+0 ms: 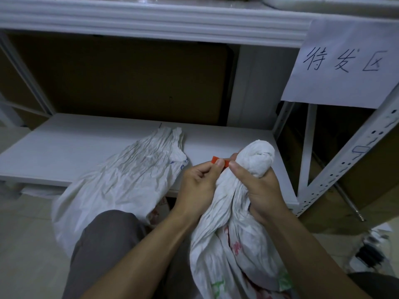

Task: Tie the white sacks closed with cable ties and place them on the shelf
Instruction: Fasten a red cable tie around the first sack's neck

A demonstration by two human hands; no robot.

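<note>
My right hand (260,186) grips the twisted neck of a white sack (233,251) that stands between my knees; its bunched top (258,158) sticks out above my fist. My left hand (197,182) pinches a red cable tie (220,161) right at the sack's neck, thumb and fingers closed on it. Only a short red piece of the tie shows. A second white sack (121,182) leans to the left with its crumpled mouth (170,139) lying loose on the low white shelf board (75,147).
A white metal rack surrounds the shelf, with an upper shelf edge (151,20) overhead and a perforated post (345,167) at the right. A handwritten paper sign (343,63) hangs top right. Brown cardboard stands behind the shelf. My grey-trousered knee (103,244) is at lower left.
</note>
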